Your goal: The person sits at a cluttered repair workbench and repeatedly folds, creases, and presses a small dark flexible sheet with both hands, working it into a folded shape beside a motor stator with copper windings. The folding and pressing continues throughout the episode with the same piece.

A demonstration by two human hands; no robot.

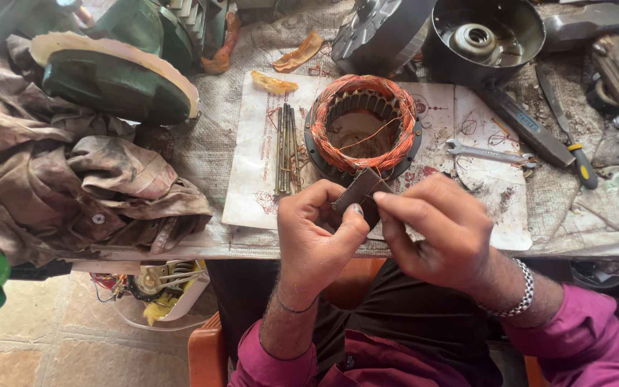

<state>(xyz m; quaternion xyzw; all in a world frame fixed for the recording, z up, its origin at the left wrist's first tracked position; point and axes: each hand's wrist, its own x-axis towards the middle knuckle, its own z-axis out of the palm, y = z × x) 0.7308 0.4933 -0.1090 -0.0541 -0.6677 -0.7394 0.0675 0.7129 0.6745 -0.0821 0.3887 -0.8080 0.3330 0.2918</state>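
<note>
Both hands are up at the near edge of the tabletop (180,143), the left hand (314,233) and right hand (435,233) pinching one small folded strip of grey insulation paper (361,188) between thumbs and fingertips, each from its own side. It looks thin and light, stiff enough to keep a crease yet easy to crumple, so the edges are the place to take it, lightly. Just beyond it, touching or nearly so, sits the motor stator (365,123): a heavy-looking ring of dark slotted steel wrapped in glossy copper winding, with one loose strand crossing its bore. That wire seems delicate; the steel rim would be the safer hold. It rests on a stained white printed sheet (252,179) over coarse woven sacking. Left of the stator lies a bundle of thin metal rods (286,147), hard and straight. To its right, a bright flat spanner (488,153), and farther right a yellow-handled screwdriver (574,154). At the far edge stands a dark round motor housing (483,36), smooth and cup-shaped. Grimy soft rags (94,179) are heaped at the left.
</note>
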